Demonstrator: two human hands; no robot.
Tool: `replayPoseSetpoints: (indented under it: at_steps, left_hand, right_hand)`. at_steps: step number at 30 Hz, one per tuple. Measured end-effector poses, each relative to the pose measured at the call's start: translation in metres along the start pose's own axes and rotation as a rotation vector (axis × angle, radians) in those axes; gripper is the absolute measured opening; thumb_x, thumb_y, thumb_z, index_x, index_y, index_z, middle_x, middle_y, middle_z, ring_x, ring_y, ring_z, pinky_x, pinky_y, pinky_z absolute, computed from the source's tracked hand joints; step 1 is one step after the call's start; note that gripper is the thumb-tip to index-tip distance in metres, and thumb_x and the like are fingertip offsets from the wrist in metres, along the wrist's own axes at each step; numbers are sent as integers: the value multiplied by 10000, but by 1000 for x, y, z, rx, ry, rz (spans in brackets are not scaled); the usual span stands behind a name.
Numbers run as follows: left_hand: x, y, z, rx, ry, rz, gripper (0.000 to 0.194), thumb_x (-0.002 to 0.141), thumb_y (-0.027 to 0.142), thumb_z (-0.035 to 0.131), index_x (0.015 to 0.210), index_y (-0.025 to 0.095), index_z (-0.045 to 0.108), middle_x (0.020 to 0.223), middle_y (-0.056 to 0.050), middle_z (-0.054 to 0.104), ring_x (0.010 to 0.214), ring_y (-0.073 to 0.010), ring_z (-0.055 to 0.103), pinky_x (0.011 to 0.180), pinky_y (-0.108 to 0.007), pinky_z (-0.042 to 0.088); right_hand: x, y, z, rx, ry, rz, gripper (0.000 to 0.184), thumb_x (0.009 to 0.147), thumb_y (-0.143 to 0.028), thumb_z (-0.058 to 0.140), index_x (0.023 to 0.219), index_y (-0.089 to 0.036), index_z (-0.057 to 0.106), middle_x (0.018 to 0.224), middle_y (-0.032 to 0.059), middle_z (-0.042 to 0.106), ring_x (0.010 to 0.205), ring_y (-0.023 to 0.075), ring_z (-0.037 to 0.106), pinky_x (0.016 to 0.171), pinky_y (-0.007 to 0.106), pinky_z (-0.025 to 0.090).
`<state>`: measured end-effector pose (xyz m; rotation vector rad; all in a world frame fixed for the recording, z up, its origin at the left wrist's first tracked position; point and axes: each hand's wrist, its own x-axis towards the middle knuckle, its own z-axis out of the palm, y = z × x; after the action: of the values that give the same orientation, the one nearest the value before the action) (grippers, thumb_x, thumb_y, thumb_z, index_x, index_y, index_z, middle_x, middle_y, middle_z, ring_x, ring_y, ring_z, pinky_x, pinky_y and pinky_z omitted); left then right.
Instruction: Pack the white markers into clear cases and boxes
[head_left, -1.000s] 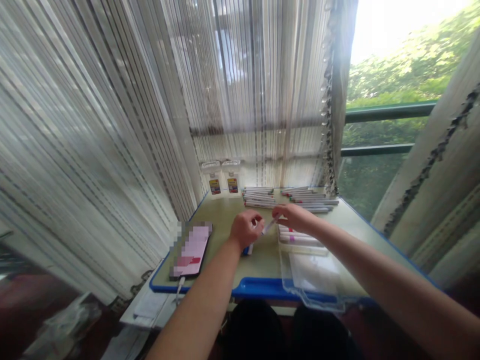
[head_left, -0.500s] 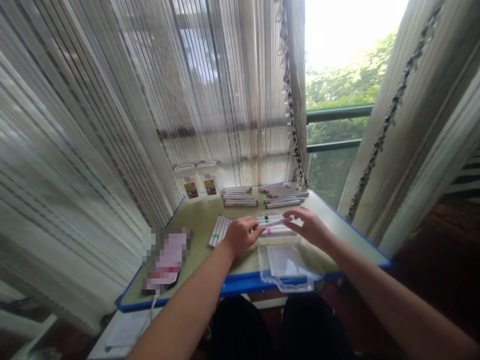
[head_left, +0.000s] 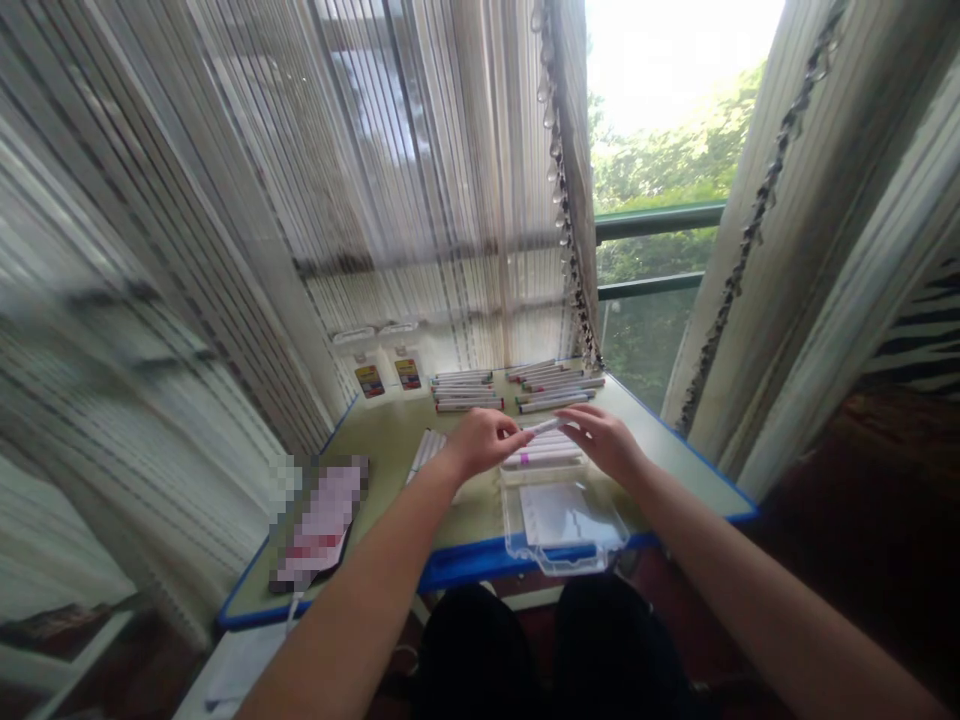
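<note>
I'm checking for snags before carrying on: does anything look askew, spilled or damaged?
Mildly: the open clear lid juts past the table's blue front edge, where it might get bumped. The far-right markers lie slightly splayed. No spill or damage shows.

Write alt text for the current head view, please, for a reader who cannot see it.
The left hand and right hand hold one white marker over an open clear case of markers on a blue-edged table. Loose markers lie behind and left of the case, two clear containers are at the back, and a phone lies left.
</note>
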<state>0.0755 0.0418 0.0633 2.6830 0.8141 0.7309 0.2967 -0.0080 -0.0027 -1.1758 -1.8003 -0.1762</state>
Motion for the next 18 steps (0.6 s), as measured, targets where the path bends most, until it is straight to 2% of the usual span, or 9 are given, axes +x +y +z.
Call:
replayPoseSetpoints:
  at_steps: [3,6,9,11,14,16,18]
  left_hand:
    - [18,11,-1,-147,-171,-13,384,772,478,567,731,130,725,590,-20,628,542,-107,511,522,-221,338]
    - [26,14,7,-308,-238,-76,369,737,462,606,700,111,713,519,8,567,480,-83,447,463,-216,284]
    - [25,9,17,-551,-133,-201,364,712,461,642,736,103,700,529,10,566,461,-70,440,437,-204,289]
    - [23,6,22,-768,-39,-294,385,674,456,691,825,103,681,610,-14,619,494,-84,510,443,-195,353]
    - [21,5,27,-1051,31,-358,424,607,392,774,890,117,615,842,-85,688,674,-146,642,537,-220,481]
    - [21,7,29,-1147,65,-382,424,586,335,803,875,126,573,968,-120,686,775,-173,668,604,-248,522]
    - [21,9,31,-1195,86,-407,413,589,308,807,858,128,551,998,-129,683,782,-176,676,622,-257,533]
  right_hand:
    - [1,-1,-3,-25,56,-12,242,898,-288,478,1036,-227,668,1034,89,639,897,177,623,773,307,514]
    - [0,-3,-4,-26,86,15,275,880,-294,500,1117,-227,622,1059,93,617,850,170,616,753,308,517]
    - [-1,-5,-3,38,112,82,461,849,-309,528,1295,-216,454,1083,98,601,707,138,576,686,304,516]
    - [-2,-6,-3,76,108,109,485,837,-314,532,1295,-204,416,1051,90,603,656,126,541,635,288,502]
    - [-3,-10,-4,72,38,73,326,815,-326,556,1107,-184,523,925,64,612,663,131,530,627,271,481]
    - [-2,-11,-5,50,19,65,229,804,-331,575,977,-182,563,846,45,603,649,128,527,621,262,473]
    - [-2,-11,-4,38,32,76,171,807,-323,576,910,-186,574,810,35,593,625,121,524,605,251,469]
